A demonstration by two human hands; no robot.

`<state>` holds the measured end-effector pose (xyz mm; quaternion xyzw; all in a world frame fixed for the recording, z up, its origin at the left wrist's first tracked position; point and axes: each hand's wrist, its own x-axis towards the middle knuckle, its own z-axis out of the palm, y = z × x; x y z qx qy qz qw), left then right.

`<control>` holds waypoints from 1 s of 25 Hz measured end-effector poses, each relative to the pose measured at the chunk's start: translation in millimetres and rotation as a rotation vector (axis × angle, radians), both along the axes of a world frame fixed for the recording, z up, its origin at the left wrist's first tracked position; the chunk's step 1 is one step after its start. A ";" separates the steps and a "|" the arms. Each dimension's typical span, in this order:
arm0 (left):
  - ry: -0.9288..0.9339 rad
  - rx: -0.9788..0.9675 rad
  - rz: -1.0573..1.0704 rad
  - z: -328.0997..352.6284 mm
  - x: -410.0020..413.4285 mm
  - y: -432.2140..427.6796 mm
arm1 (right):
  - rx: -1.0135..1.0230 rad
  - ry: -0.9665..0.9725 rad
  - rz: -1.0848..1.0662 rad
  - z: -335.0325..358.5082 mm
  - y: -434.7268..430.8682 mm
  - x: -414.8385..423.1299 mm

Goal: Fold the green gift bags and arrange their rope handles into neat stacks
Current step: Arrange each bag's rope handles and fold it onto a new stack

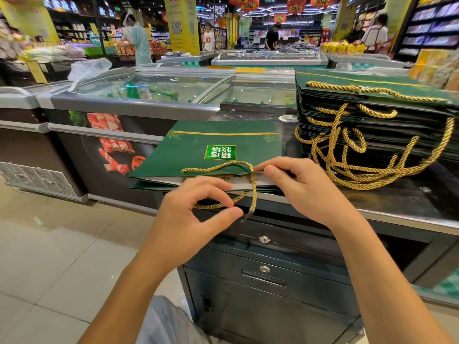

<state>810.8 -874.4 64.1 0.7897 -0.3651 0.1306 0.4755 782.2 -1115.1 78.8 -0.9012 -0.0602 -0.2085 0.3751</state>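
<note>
1. Freezer chests (139, 95) with glass lids are seen at the left and behind the desk (397, 202), and a crumpled clear plastic bag (89, 68) is laid on one lid.
2. Just in front of the desk's near edge, the left hand (193, 214) is held with its fingers (218, 187) curled, and a loop of the gold rope handle (250, 184) is caught between them and the thumb.
3. The green gift bag (218, 150) is laid flat on the left end of the desk, its mouth turned toward the person and its near left corner carried out past the desk's edge; its printed label is seen upside down.
4. One length of the rope handle is draped in an arc over the bag's face, while a frayed end is left hanging below the near edge.
5. The bag's near edge is pinched between thumb and forefinger of the right hand (303, 187), just beside the point where the rope is threaded through.
6. Further right, a tall stack of folded green bags (372, 130) is set on the desk, well apart from the hands, and its tangled gold handles (347, 155) are spilled down its front onto the dark top.
7. Locked drawers (264, 269) are fitted beneath the desk.
</note>
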 end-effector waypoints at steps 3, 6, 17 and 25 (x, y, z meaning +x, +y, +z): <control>-0.230 -0.022 0.232 9.8 15.3 20.6 | 0.017 0.025 -0.004 2.0 2.4 -2.1; -0.213 0.199 0.409 12.0 43.2 39.1 | 0.007 0.006 -0.048 2.0 6.3 -4.4; 0.042 0.279 0.369 -3.5 56.6 33.9 | -0.358 -0.088 -0.135 24.7 34.4 22.2; 0.084 0.202 0.393 -3.2 57.2 32.6 | -0.560 0.177 0.167 46.3 98.7 65.6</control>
